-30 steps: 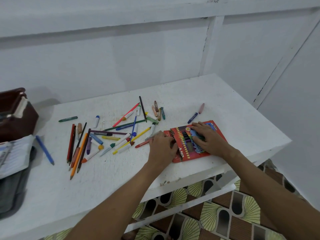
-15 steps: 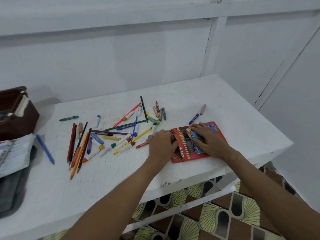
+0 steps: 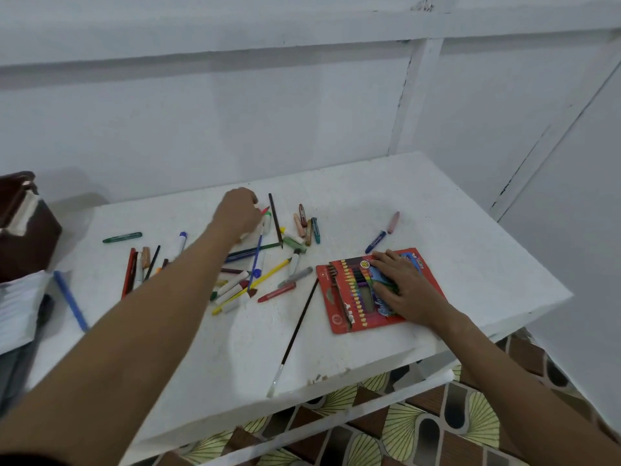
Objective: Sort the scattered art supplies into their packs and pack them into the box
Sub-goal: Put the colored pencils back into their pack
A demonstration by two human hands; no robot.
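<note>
Nearest, the right hand [image 3: 405, 286] is pressing flat-fingered on the red pencil pack [image 3: 349, 297] on the table [image 3: 470, 264]. Farther off, the left hand [image 3: 239, 213] is curling over a red pencil [image 3: 265, 210] among the scattered supplies; pinching one alone seems best.

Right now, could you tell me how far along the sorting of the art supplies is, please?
Early stage. Done: the red pencil pack lies open with some pencils in it. In hand: the right hand rests flat on that pack, while the left hand reaches into the scattered pile. Left: pencils, markers, crayons and a paintbrush lie loose on the table.
</note>
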